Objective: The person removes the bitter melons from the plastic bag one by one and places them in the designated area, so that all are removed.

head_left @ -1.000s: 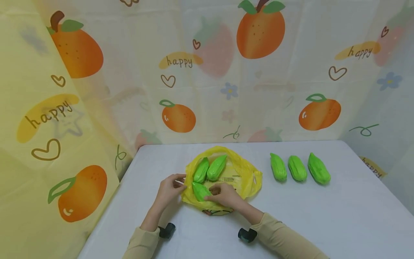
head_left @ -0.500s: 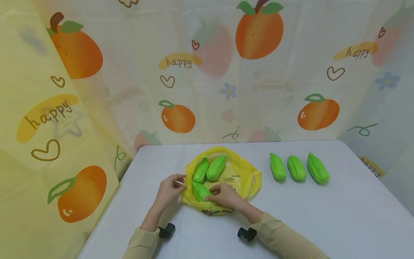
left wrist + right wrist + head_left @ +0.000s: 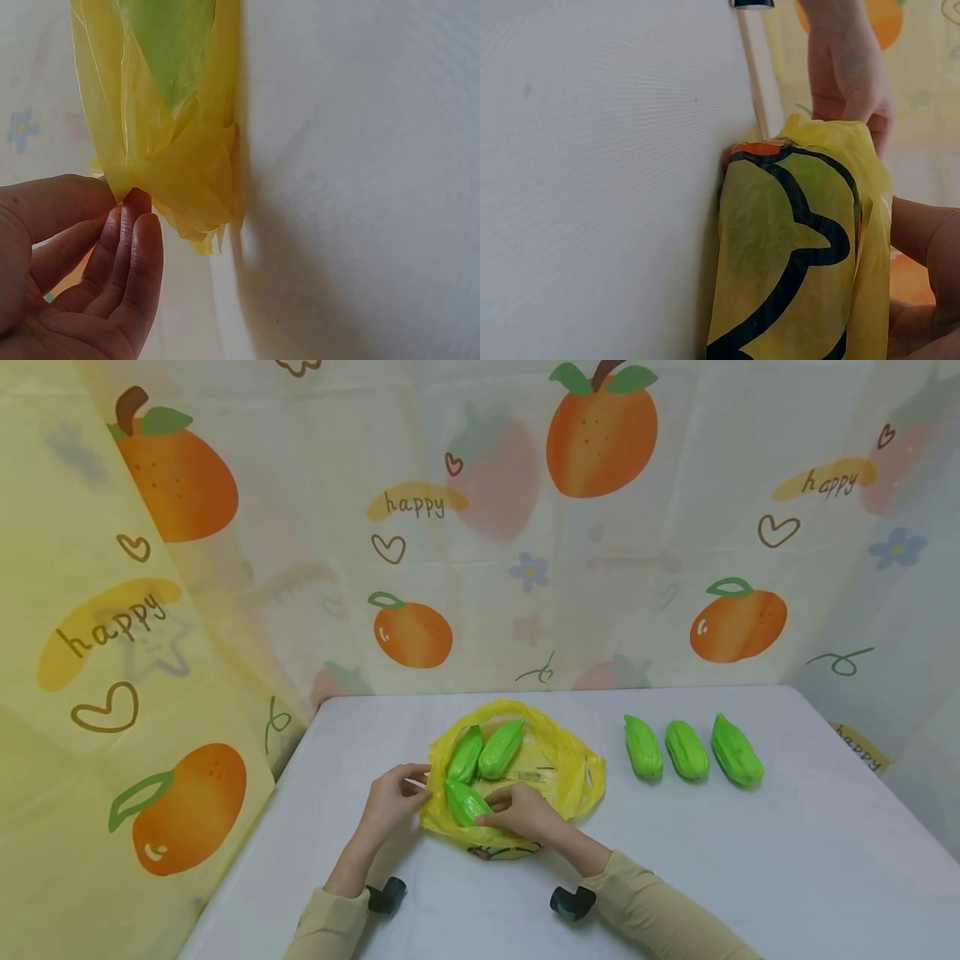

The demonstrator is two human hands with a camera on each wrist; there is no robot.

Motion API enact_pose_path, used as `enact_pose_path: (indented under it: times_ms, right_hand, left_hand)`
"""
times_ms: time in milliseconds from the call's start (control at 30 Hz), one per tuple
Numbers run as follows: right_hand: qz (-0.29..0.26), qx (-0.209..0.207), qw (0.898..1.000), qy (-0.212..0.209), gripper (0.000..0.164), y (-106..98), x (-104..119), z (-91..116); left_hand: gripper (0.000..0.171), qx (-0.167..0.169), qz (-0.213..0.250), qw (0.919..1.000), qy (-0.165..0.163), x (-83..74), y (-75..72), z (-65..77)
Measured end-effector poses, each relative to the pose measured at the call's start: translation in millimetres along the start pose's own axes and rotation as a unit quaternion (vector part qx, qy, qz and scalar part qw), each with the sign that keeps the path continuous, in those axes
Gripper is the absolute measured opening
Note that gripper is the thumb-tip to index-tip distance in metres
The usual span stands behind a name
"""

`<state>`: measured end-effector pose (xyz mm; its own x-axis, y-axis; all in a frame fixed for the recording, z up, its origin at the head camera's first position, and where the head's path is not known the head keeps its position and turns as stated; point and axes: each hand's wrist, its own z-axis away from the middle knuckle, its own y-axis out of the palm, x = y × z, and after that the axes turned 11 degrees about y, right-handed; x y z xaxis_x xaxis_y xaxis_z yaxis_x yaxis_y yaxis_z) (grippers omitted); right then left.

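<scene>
A yellow plastic bag point(image 3: 585, 760) lies with its mouth spread wide on the table. My left hand point(image 3: 390, 797) pinches its left rim between thumb and forefinger, as the left wrist view shows on the yellow film point(image 3: 180, 172). Inside, my right hand point(image 3: 525, 812) holds the near end of a bright green, ridged, pointed vegetable point(image 3: 463, 802). Two more of the same kind, a left one point(image 3: 467, 753) and a right one point(image 3: 502, 750), lie farther back in the bag. In the right wrist view, the bag's printed side point(image 3: 780, 247) covers the held vegetable and the right fingertips.
To the right of the bag, three matching green vegetables lie in a row: one point(image 3: 644, 748), a middle one point(image 3: 687, 750) and a far right one point(image 3: 738, 752). A white cloth point(image 3: 675, 877) covers the table. Fruit-printed curtains point(image 3: 480, 610) stand behind and at the sides.
</scene>
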<state>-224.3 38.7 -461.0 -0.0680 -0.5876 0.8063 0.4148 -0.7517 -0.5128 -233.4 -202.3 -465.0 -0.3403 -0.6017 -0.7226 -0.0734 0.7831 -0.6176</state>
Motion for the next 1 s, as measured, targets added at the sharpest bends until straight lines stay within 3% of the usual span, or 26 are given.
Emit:
enact_pose_path:
  times_ms: [267, 767, 1000]
  right_hand:
    - [-0.026, 0.000, 1.000, 0.003, 0.054, -2, 1, 0]
    - [-0.037, -0.050, 0.998, 0.005, 0.055, -12, -2, -4]
    - [-0.066, -0.059, 0.996, 0.008, 0.056, -22, -3, -5]
  left_hand:
    - [0.038, -0.002, -0.005, 1.0000, -0.001, 1.0, 0.6, -0.2]
    - [0.038, 0.001, -0.007, 1.0000, -0.005, 0.8, 1.4, -0.5]
    - [0.037, 0.003, -0.009, 1.0000, -0.002, 2.5, 2.6, -0.2]
